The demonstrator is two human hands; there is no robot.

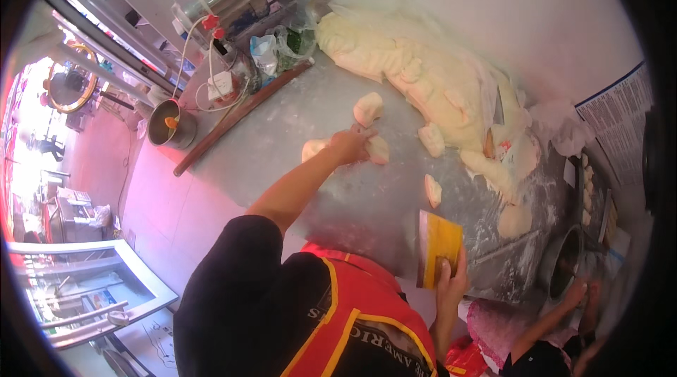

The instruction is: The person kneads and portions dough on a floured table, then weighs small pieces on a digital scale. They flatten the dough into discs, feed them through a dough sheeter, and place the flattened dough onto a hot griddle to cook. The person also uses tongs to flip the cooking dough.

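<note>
My left hand [350, 146] reaches over the floured table, its fingers against a piece of dough [378, 150]; whether they grip it is unclear. One dough piece [368, 108] lies just beyond the fingertips, and another [313, 150] is partly covered by my forearm. In my right hand [450, 277] is a yellow-sided dough scraper [443, 239], held upright near the table's front edge. Two more cut pieces, one [432, 140] beside the big mass and one [433, 190] nearer the scraper, rest to the right. The large, long mass of dough [418, 73] stretches along the back, partly under plastic film.
A long wooden rolling pin [243, 116] lies along the left side, beside a metal pot [172, 124], cables and a power socket [219, 86]. Plastic bags [264, 53] stand behind. At lower right, another person's hands [576, 292] are by a large metal pot [565, 263].
</note>
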